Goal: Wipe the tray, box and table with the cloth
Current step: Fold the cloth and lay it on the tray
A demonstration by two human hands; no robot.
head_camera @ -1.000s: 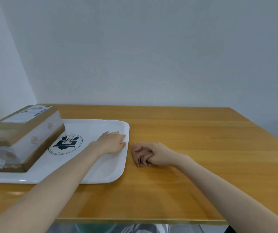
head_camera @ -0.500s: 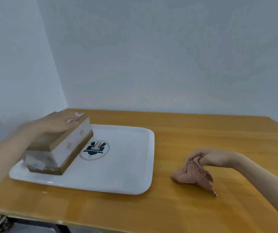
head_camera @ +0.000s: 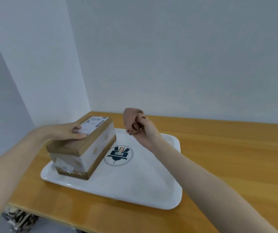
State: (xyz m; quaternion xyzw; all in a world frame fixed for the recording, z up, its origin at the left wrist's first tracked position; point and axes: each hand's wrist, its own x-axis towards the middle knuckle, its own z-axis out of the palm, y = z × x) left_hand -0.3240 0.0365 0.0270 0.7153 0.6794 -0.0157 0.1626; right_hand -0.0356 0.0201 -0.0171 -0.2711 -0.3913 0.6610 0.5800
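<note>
Under near-left table corner: dark jumbled clutter [head_camera: 17, 217] (too blurred to identify). Wooden table [head_camera: 235, 157] bears white tray [head_camera: 134, 190] near front edge. Round dark logo [head_camera: 118, 155] mid-tray, uncovered. Box [head_camera: 87, 148] stands on tray's left part: brown top and base, white band between, shipping label [head_camera: 93, 124] on far end of lid. Left hand [head_camera: 64, 132] on box top, fingers curled onto lid, thumb along it. Right hand [head_camera: 143, 130] raised over tray's far edge, fingers clenched round bunched pinkish-brown cloth [head_camera: 130, 116], clear of box. Behind: plain pale wall.
</note>
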